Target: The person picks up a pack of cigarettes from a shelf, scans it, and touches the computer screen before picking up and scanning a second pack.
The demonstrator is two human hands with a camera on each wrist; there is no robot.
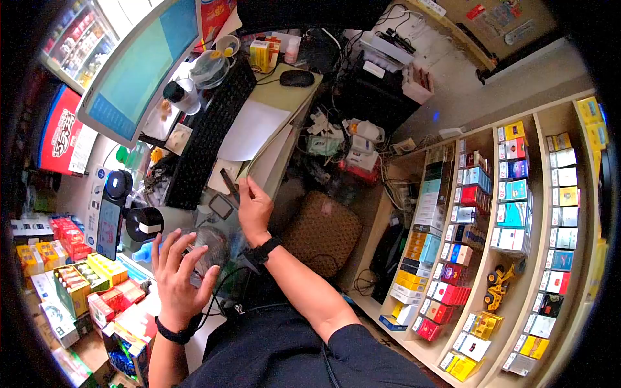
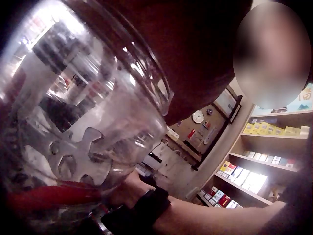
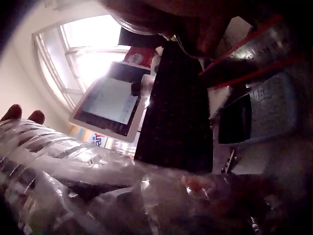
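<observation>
In the head view my left hand is raised, palm facing in and fingers spread, beside a clear plastic jar. The jar fills much of the left wrist view, with a metal tool with hexagonal holes visible through its wall. Whether the hand touches the jar is unclear. My right hand pinches a thin dark strip between thumb and fingers, over the desk by the keyboard. In the right wrist view a see-through strip with red edges lies near that hand.
A small device with a dark screen lies below the right hand. Beyond are papers, a mouse, a keyboard and a monitor. Shelves of small boxes stand right; more boxes sit left.
</observation>
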